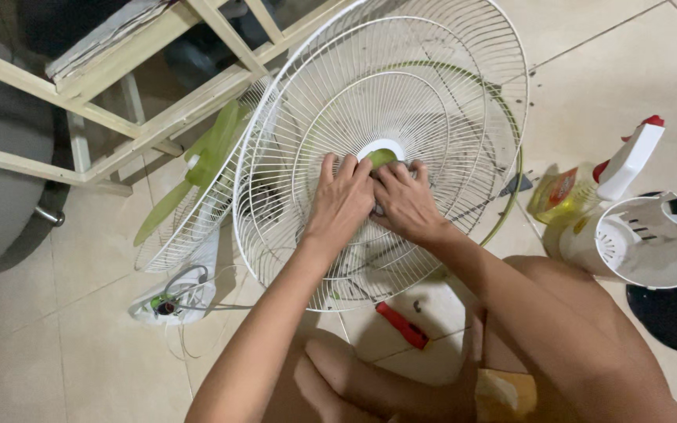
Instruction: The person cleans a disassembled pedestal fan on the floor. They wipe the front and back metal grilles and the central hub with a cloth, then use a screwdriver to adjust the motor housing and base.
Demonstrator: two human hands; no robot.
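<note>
Hands pressed together at hub of white wire fan guard [432, 78], frame centre: left hand [344, 205] and right hand [406, 202] closed on green centre cap [381, 157]. Cap best gripped evenly, guard kept steady. Red-handled screwdriver [402, 325] at 6 o'clock, spray bottle [624, 168] at 3.

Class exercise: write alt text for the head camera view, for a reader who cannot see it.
Both hands, left and right, press at the hub of a white wire fan grille above a tiled floor. Green fan blades lie on a second grille to the left; a red-handled tool and a spray bottle sit nearby.
</note>
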